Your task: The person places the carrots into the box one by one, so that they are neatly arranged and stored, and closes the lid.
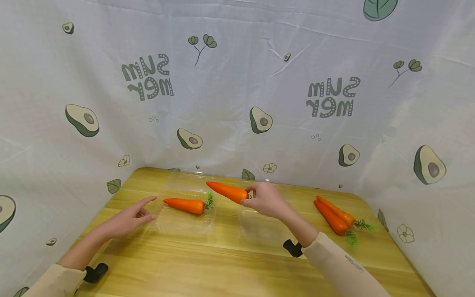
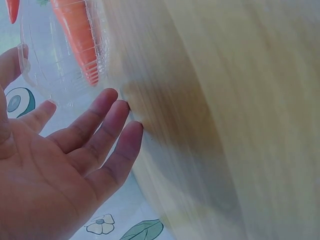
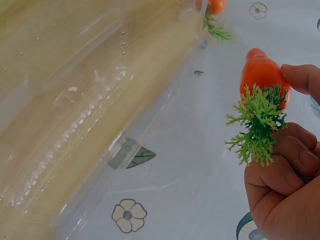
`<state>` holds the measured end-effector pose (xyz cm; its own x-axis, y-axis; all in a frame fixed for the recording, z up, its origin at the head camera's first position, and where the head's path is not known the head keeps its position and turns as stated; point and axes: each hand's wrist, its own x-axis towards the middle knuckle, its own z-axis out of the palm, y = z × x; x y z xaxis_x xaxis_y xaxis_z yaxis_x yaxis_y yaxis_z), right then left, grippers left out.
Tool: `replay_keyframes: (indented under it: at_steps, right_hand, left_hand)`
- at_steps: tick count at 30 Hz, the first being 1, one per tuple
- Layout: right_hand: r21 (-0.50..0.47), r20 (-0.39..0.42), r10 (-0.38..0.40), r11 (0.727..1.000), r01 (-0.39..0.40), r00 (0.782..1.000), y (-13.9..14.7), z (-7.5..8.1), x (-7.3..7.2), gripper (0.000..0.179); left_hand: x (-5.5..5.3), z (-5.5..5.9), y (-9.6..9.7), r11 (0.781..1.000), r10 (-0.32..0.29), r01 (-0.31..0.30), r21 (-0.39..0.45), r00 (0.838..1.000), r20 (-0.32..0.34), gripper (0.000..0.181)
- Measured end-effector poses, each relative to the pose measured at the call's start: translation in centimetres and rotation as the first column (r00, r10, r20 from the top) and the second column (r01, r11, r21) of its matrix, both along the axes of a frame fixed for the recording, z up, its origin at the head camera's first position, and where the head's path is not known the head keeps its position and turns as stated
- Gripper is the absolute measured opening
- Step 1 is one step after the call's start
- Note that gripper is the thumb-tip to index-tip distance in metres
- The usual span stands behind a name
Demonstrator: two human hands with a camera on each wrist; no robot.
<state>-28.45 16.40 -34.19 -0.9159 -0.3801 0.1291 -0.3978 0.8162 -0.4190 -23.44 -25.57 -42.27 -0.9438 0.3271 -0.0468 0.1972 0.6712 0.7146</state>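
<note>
My right hand (image 1: 268, 200) pinches an orange carrot (image 1: 227, 191) near its leafy end, holding it raised with the tip pointing left. In the right wrist view, green leaves (image 3: 260, 125) hang from the held carrot's top beside my curled fingers. Another carrot (image 1: 184, 205) lies in the left clear plastic container (image 1: 185, 228). Just left of that container is my left hand (image 1: 130, 217), fingers spread and nothing in its grasp; the left wrist view shows its fingertips close to the container's side. Below my right hand stands a second clear container (image 1: 259, 231).
Two more carrots (image 1: 332, 216) lie side by side at the right of the wooden table (image 1: 208, 268), leaves toward the right edge. A white curtain (image 1: 230, 82) printed with avocados encloses the back and sides. Clear lids lean up behind the containers.
</note>
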Motion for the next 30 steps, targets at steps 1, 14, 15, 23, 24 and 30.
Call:
replay_keyframes:
  at_steps: [1,14,15,23,24,30]
  right_hand:
    - [-0.001,0.000,0.003,1.000,-0.003,1.000,-0.1,0.0,0.0,0.037]
    - [0.021,0.012,0.055,0.998,-0.055,0.998,-2.4,0.2,-0.3,0.033]
    - [0.026,0.013,0.058,0.998,-0.059,0.998,-2.5,0.2,-0.3,0.033]
    - [0.064,0.000,0.092,0.994,-0.092,0.996,-4.0,0.2,-0.4,0.037]
    - [0.065,0.001,0.096,0.993,-0.095,0.995,-4.1,0.2,-0.5,0.037]
    - [0.102,-0.016,0.108,0.989,-0.106,0.994,-5.0,0.4,-0.6,0.033]
  left_hand:
    - [0.0,0.0,0.0,1.000,0.000,0.000,0.002,1.000,0.001,0.071]
    - [0.0,0.0,0.0,1.000,-0.003,0.003,0.001,1.000,0.008,0.071]
    - [0.0,0.1,0.1,1.000,-0.003,0.003,0.001,1.000,0.006,0.071]
    - [0.2,0.1,0.1,1.000,0.005,-0.005,-0.005,1.000,0.013,0.071]
    - [0.2,0.1,0.1,1.000,0.005,-0.005,-0.006,1.000,0.013,0.071]
    - [0.1,0.0,0.1,1.000,0.005,-0.005,-0.004,1.000,0.013,0.071]
